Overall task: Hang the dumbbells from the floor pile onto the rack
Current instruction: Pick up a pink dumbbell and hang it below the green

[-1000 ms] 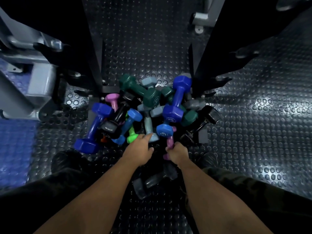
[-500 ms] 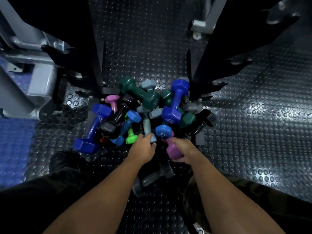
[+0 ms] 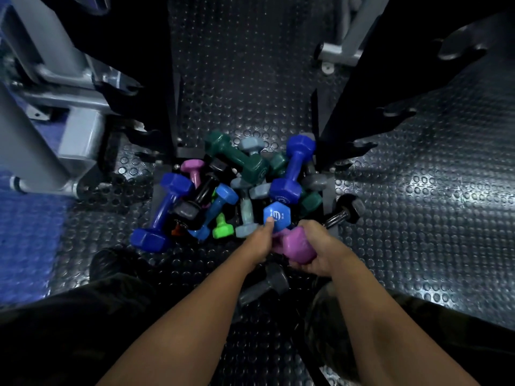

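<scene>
A pile of coloured dumbbells (image 3: pixel 245 188) lies on the studded floor between the two black uprights of the rack (image 3: pixel 359 87). My right hand (image 3: pixel 320 246) grips a purple dumbbell (image 3: pixel 296 246), lifted at the near edge of the pile. My left hand (image 3: pixel 257 242) reaches beside it, its thumb on the hexagonal end of a light blue dumbbell (image 3: pixel 277 217); how the other fingers lie is hidden. A dark grey dumbbell (image 3: pixel 264 288) lies below my hands, near my feet.
Black rack hooks (image 3: pixel 395 112) stick out to the right, others to the left (image 3: pixel 145 133). A grey machine frame (image 3: pixel 47 107) stands at the left over a blue mat (image 3: pixel 25 240). My legs fill the bottom corners. Studded rubber floor (image 3: pixel 418 218) spreads right.
My right hand has pulled the purple dumbbell up and out of the pile toward me. My left hand has shifted right, from the grey-blue dumbbell to the light blue one.
</scene>
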